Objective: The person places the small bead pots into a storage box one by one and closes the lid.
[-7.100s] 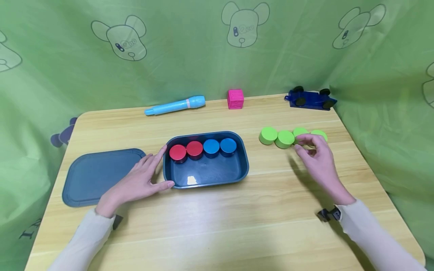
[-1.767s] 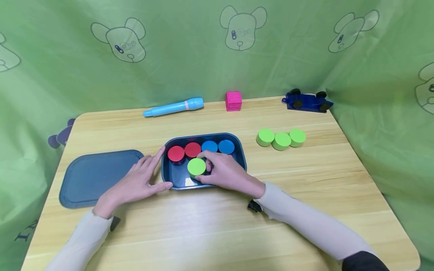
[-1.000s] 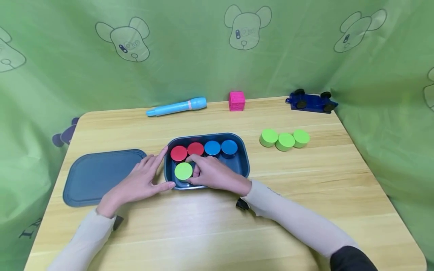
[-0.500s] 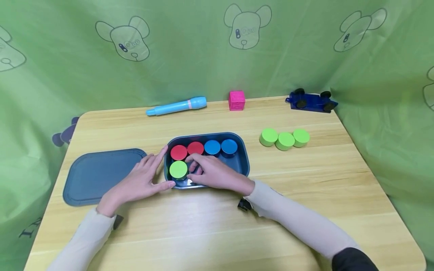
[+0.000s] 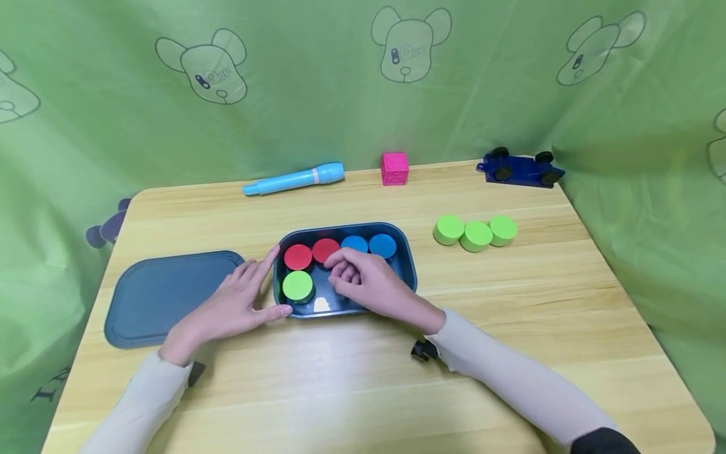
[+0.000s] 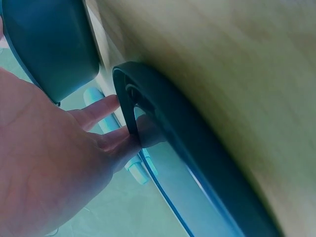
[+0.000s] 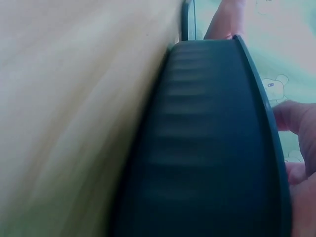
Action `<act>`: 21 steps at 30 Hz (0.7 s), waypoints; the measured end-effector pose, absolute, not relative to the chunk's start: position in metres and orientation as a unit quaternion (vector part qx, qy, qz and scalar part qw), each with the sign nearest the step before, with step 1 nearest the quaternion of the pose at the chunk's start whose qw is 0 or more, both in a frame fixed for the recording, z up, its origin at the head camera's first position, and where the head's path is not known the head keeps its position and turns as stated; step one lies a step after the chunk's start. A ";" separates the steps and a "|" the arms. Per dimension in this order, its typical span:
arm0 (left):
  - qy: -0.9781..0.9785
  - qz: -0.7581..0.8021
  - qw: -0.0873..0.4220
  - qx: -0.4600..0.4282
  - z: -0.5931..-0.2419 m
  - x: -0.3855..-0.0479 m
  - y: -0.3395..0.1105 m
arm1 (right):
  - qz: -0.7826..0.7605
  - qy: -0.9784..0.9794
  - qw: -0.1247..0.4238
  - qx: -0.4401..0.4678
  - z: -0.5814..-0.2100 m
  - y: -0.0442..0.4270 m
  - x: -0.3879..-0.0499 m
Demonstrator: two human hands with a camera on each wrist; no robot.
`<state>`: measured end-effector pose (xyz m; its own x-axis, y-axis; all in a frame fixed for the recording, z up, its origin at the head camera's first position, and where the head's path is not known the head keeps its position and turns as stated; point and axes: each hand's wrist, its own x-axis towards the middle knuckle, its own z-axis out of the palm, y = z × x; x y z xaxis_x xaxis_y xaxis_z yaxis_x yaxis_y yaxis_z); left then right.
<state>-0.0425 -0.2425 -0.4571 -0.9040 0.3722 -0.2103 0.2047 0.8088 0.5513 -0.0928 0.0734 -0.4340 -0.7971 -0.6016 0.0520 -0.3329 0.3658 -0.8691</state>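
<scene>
A dark blue box [image 5: 403,287] stands mid-table with two red discs [image 5: 297,256] and two blue discs [image 5: 382,246] along its back wall. One green disc [image 5: 298,286] sits in its front left corner. My left hand [image 5: 232,302] rests against the box's left end, fingers extended and thumb at the front corner; part of it reaches over the flat dark blue lid [image 5: 164,296]. My right hand [image 5: 374,280] is over the middle of the box, fingers loosely bent and holding nothing, a little right of that green disc. In the right wrist view the box's outer wall [image 7: 207,128] fills the middle.
Three green discs [image 5: 476,236] lie touching in a row right of the box. Along the table's back edge are a light blue toy microphone-like stick [image 5: 295,180], a pink cube [image 5: 394,168] and a dark blue wheeled toy [image 5: 518,169]. A green curtain [image 5: 317,113] hangs behind.
My right hand has brought a green disc from the right-hand row into the box's front left corner, let it go, and drawn back slightly right. My left hand has stayed at the box.
</scene>
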 end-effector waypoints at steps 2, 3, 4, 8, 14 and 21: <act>0.938 0.269 0.158 0.154 -0.457 -0.043 -0.242 | -0.497 0.812 0.125 -0.278 -0.432 0.079 -0.092; 0.937 0.269 0.159 0.154 -0.457 -0.043 -0.242 | -0.502 0.812 0.116 -0.274 -0.432 0.082 -0.091; 0.937 0.269 0.160 0.154 -0.457 -0.043 -0.243 | -0.506 0.812 0.108 -0.271 -0.431 0.085 -0.091; 0.937 0.270 0.160 0.154 -0.457 -0.043 -0.244 | -0.526 0.804 0.075 -0.266 -0.430 0.097 -0.092; 0.936 0.273 0.164 0.149 -0.458 -0.042 -0.243 | -0.562 0.784 0.020 -0.262 -0.430 0.118 -0.097; 0.936 0.275 0.166 0.146 -0.459 -0.043 -0.244 | -0.570 0.790 -0.011 -0.227 -0.424 0.144 -0.100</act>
